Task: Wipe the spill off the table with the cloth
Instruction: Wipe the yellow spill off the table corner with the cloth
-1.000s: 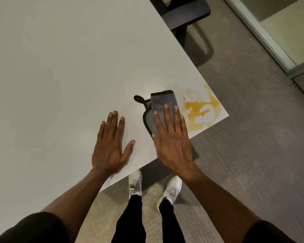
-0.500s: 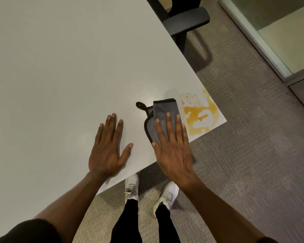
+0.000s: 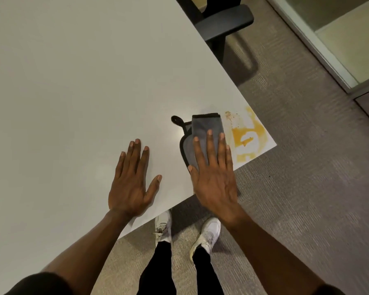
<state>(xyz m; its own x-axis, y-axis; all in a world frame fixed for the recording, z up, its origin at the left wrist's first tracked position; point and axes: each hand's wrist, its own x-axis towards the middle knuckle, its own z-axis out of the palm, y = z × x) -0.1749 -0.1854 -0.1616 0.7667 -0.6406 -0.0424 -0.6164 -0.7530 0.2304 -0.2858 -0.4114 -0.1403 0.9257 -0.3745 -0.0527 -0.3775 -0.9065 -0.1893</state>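
Observation:
A folded grey cloth (image 3: pixel 202 126) with a black edge and a black loop lies on the white table (image 3: pixel 83 81) near its front right corner. My right hand (image 3: pixel 213 179) presses flat on it, fingers stretched over the cloth's near half. An orange-yellow spill (image 3: pixel 249 135) with small specks above it covers the corner itself, just right of the cloth; the cloth's right edge is almost at the spill. My left hand (image 3: pixel 132 182) rests flat and open on the bare tabletop left of the cloth, holding nothing.
A black office chair (image 3: pixel 222 20) stands at the table's right side, further back. The table's front edge runs just below my hands, with my white shoes (image 3: pixel 164 228) on grey carpet beneath. A glass partition frame (image 3: pixel 320 45) runs along the far right.
My right hand has slid the cloth a little to the right, closer to the spill. My left hand has stayed in place on the table.

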